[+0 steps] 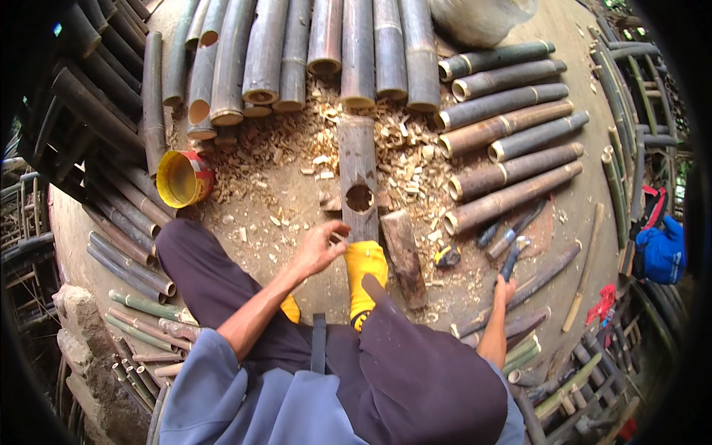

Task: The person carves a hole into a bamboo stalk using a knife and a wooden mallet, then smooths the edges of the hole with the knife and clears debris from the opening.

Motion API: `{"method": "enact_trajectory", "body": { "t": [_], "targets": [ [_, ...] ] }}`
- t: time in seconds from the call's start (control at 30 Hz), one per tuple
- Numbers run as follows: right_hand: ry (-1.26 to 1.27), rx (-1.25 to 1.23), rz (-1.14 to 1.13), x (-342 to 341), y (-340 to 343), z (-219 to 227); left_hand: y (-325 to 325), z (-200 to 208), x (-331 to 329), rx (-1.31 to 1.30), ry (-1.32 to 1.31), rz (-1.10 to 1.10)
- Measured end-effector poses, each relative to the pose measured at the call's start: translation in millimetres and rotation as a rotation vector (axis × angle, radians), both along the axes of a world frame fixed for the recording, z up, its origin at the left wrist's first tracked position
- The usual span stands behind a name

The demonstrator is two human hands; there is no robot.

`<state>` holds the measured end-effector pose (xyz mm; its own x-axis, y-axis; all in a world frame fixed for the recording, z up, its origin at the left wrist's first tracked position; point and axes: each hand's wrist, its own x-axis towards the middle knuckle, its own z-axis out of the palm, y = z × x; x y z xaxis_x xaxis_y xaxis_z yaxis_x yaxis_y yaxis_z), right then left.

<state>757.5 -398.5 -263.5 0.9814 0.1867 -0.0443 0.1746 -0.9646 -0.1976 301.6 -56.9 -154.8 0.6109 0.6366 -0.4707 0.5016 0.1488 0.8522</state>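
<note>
A bamboo tube point(357, 152) with a round hole cut in its upper side lies lengthwise in front of me. My yellow boot point(363, 267) rests on its near end. My left hand point(320, 246) is just left of the tube and boot, fingers loosely bent and apart, with nothing visible in them. Off to the right, my right hand point(505, 289) is closed round a dark-handled tool point(510, 259) with a pale end pointing away from me; its exact kind is unclear. Another dark-handled tool with a metal part point(503, 243) lies close beside it.
Bamboo tubes stand in rows at the far side point(265, 52) and right point(512, 133). Pale wood chips point(404, 141) litter the ground. A yellow-and-red bucket point(185, 178) is at left. A split wood block point(404, 259) and yellow-black tape measure point(447, 256) lie right of my boot.
</note>
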Motion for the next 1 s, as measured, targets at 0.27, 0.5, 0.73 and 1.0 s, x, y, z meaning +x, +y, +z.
{"method": "enact_trajectory", "body": {
  "t": [0.27,0.5,0.73,1.0],
  "targets": [
    [0.395,0.827,-0.209,-116.9,119.6,126.6,-16.8,10.2,-5.7,-0.167,0.035,0.316],
    [0.902,0.683,1.054,-200.5,354.9,147.4,-22.6,9.7,15.4,-0.167,0.024,0.438],
    [1.210,0.581,1.688,-423.0,529.1,177.4,-51.9,3.2,15.0,-0.243,0.049,0.731],
    [1.196,0.189,1.681,-546.5,567.0,117.3,-57.7,-15.6,-8.5,-0.264,0.020,0.969]
  ]
}}
